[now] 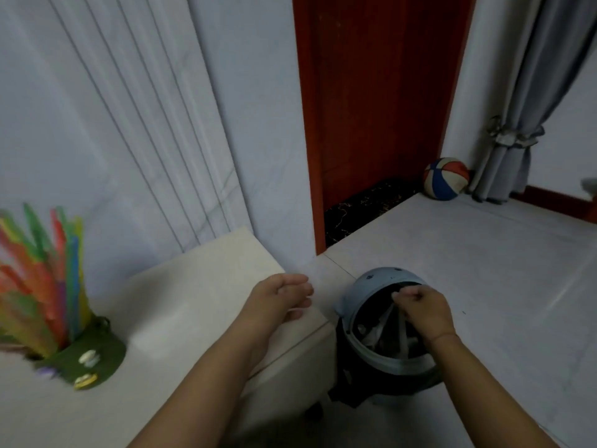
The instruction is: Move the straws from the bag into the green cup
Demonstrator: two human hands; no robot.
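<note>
A green cup stands at the left on the white table, filled with several coloured straws that fan out upward. My right hand is over the open blue bin on the floor, its fingers pinching a clear plastic bag that hangs down into the bin. My left hand hovers above the table's right edge, fingers loosely curled and holding nothing. The picture is blurred at the left.
The bin has a black liner and sits just right of the table. A red-brown door is behind it, with a basketball and a grey curtain at the back right. White floor spreads to the right.
</note>
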